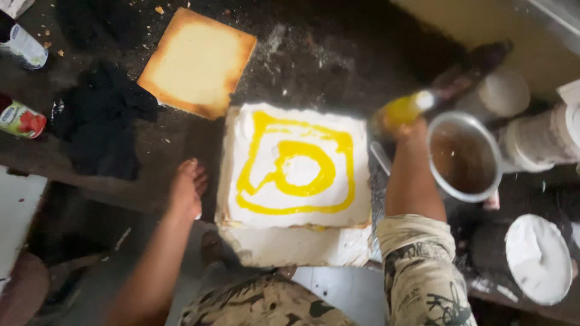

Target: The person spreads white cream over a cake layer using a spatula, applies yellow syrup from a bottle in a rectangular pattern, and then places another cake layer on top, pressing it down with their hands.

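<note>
Item: square cake (pixel 296 166), white-frosted, with yellow sauce lines drawn in a rough square and an inner loop. It sits at the middle of the dark counter (pixel 338 54) on a white board (pixel 290 247) that juts toward me past the counter's near edge.

Handling, as I judge it: soft and fragile; the frosting is wet and would smear at any touch, and the yellow lines would run. I would take hold only of the board underneath, from its bare near edge, kept level.

Left hand (pixel 188 187): fingers together, resting flat against the cake's left side, holding nothing.

Right hand (pixel 406 124): clamped on a yellow squeeze bottle (pixel 403 110) just off the cake's right upper corner. The bottle is blurred; I cannot tell where its nozzle points. I judge it light, pliable and probably slick.

Nearby: a bare sponge sheet (pixel 198 60), browned at the edges, lies apart beyond the cake's upper left corner. A metal pot (pixel 464 158) of brown liquid stands just right of the right forearm. A white-filled tub (pixel 538 258) stands at the lower right, pale containers (pixel 544 142) behind the pot. A black cloth (pixel 103 115) and two small cans (pixel 21 118) lie to the left.

Surface and room: the counter is dark, dusted with white powder and crumbs; the light is dim.
</note>
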